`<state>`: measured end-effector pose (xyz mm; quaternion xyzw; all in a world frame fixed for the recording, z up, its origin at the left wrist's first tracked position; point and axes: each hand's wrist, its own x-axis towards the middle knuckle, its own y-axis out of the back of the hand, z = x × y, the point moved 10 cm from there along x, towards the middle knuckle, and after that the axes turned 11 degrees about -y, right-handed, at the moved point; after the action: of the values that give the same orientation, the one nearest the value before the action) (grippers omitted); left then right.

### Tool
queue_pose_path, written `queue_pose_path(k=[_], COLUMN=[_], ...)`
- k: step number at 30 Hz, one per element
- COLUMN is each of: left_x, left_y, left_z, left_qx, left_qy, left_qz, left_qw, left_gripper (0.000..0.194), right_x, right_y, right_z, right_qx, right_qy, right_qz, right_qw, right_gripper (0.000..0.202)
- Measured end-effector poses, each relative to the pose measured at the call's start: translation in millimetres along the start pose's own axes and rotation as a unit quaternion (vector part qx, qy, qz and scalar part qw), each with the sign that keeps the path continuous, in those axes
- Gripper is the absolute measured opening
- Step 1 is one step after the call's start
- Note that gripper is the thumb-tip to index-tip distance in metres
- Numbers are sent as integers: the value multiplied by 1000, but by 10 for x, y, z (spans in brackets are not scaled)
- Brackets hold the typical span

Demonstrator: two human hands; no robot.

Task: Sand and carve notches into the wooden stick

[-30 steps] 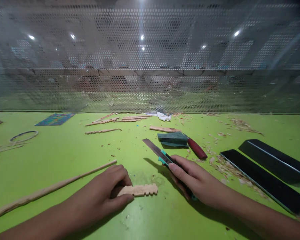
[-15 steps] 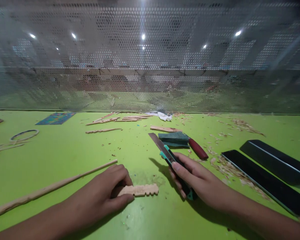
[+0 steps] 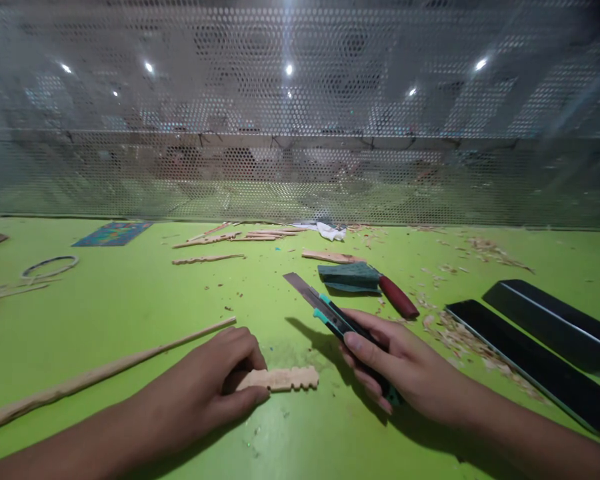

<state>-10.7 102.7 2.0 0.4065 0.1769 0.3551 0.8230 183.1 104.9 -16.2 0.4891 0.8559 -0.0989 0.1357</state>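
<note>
On the green table my left hand (image 3: 235, 373) is closed on a notched piece of wood (image 3: 293, 379), whose scalloped end sticks out to the right; its other end is hidden under my fingers. My right hand (image 3: 390, 367) grips a black and teal utility knife (image 3: 340, 323). Its blade (image 3: 300, 285) is out and points up and to the left, above the table and apart from the wood. Beside my left hand lies a long peeled stick (image 3: 110, 373).
A red-handled tool (image 3: 399, 297) with its blade wrapped in dark cloth (image 3: 350, 277) lies beyond the knife. At right are a phone (image 3: 520, 357), a black case (image 3: 555, 323) and wood shavings (image 3: 470, 347). Carved sticks (image 3: 210, 259) lie before a perforated metal screen (image 3: 290, 153).
The utility knife has tilted further left, its blade tip shifting left and slightly down as my right hand turned. My left hand and the notched wood stay nearly in place.
</note>
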Motion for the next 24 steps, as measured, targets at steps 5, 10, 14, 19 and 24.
queue_pose_path(k=[5,10,14,19,24], left_x=[-5,-3,1,3,-2], left_y=[-2,5,6,4,-1], left_z=[10,20,24,33,15], left_qx=[-3,-6,-5,-2,-1], left_qy=[3,5,0,-3,5], left_qz=[0,-2,-7,-5,-6], left_qw=[1000,1000,1000,1000,1000], left_gripper=[9,8,9,9,9], right_x=[-22,-45,-53,-44,-20], right_y=[-9,-18,-10,5,3], right_z=[-36,-12,-20,-17,38], right_qx=[7,2,-39,-69,-43], right_qy=[-12,-33,-37,-35,-23], right_qz=[15,38,49,54,35], right_qw=[1000,999,997,996,998], right_gripper=[69,62,44,47,42])
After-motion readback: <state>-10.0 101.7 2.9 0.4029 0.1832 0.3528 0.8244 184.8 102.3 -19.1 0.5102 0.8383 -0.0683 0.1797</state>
